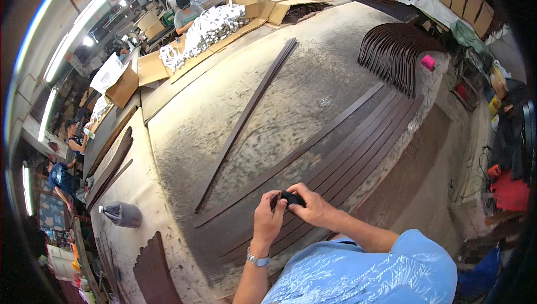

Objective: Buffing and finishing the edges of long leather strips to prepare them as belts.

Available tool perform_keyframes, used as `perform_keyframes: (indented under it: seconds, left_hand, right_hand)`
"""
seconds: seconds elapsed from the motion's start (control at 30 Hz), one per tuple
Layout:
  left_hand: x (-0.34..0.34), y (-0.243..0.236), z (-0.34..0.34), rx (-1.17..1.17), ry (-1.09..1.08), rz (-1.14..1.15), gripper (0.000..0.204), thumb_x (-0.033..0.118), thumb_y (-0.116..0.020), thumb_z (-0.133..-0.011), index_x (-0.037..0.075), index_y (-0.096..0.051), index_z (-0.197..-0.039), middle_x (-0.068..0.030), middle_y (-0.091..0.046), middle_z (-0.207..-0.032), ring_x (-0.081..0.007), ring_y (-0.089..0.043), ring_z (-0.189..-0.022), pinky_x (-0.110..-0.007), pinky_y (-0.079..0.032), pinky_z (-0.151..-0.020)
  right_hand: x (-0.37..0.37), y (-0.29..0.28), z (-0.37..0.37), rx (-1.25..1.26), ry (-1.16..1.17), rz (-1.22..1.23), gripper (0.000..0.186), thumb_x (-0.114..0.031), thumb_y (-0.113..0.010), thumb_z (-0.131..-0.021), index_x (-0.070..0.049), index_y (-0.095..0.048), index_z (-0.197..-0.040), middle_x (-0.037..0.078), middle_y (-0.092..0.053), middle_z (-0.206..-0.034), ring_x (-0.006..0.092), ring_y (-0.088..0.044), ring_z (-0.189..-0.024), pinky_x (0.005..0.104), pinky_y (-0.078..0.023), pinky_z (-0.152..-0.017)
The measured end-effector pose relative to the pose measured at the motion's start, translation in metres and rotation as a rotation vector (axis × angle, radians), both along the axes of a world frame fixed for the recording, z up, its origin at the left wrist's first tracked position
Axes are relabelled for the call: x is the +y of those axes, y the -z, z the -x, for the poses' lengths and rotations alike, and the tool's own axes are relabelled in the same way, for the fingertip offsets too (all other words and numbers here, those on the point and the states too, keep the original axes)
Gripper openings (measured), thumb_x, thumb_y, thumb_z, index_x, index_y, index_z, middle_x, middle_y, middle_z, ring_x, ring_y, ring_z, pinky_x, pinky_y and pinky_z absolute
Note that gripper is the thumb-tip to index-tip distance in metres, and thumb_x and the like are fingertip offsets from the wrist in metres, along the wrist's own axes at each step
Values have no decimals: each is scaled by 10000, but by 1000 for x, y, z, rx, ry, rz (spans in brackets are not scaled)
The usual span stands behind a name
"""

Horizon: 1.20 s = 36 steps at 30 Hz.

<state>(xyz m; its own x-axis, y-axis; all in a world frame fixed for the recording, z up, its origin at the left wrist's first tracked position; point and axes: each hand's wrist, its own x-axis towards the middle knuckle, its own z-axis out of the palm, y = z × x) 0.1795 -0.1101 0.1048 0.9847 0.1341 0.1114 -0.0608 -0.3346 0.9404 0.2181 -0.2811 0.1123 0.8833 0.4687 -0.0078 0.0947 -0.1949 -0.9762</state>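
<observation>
Close together over the near edge of the table, my left hand (268,219) and my right hand (314,208) are both closed. Between them is a small black, soft-looking pad (293,198); the fingers cover part of it, and its exact kind does not show. A dark spot also shows between the left fingers, too small to make out. Beneath and beyond the hands, several long dark brown leather strips (358,156) lie side by side. One separate strip (302,153) runs next to them, and a narrow stack of strips (246,119) lies farther left.
Many brown strips (391,52) hang fanned at the far right, beside a pink block (428,62). A bottle of dark liquid (121,215) and a brown leather piece (152,270) are at left. Boxes with white-strapped pieces (215,27) stand at the back; other people work beyond.
</observation>
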Motion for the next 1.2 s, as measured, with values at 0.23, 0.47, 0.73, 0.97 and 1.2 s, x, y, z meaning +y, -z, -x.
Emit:
perform_keyframes:
  seconds: [0.23, 0.47, 0.73, 0.97, 1.2]
  left_hand:
    - [-60, -22, -31, 212, -123, 6, 229, 185, -700, -929, -12, -635, -1026, -40, -689, -846, -108, -618, -765, -276, -509, -706]
    - [-63, -28, -48, 194, -172, 218, 203, 210, -615, -999, 31, -621, -903, 42, -586, -779, -46, -512, -700, -227, -421, -613]
    - [-44, -35, -44, 202, -171, 424, 173, 199, -573, -1018, 36, -587, -958, 43, -551, -808, -56, -478, -704, -231, -406, -628]
    - [-38, -52, -33, -32, -180, 302, 131, 117, -504, -1016, 9, -569, -1052, -21, -566, -940, -91, -489, -830, -257, -428, -779]
    - [-51, -59, -36, -56, -386, 609, 171, 149, -631, -986, 24, -634, -1103, 20, -623, -930, -40, -538, -834, -203, -455, -732]
  right_hand:
    - [-63, 2, -48, 68, -223, -139, 486, -125, -679, -909, -61, -477, -1347, 138, -628, -1111, 223, -616, -1018, 360, -496, -875]
    - [-106, -39, -49, 14, -467, -111, 827, -177, -788, -808, -87, -332, -1493, 182, -491, -1374, 347, -498, -1282, 425, -416, -1062]
    - [-77, -42, -25, -385, -331, -155, 793, -113, -802, -752, -87, -415, -1443, 200, -538, -1301, 381, -552, -1199, 441, -471, -1002]
    - [-59, -65, -57, -788, 206, 85, 152, -101, -807, -666, -124, -693, -765, 121, -554, -1224, 332, -500, -1184, 444, -356, -963]
    - [-34, -61, -84, -804, 257, 70, 130, -45, -714, -829, -66, -615, -912, 105, -625, -829, 312, -615, -778, 394, -459, -705]
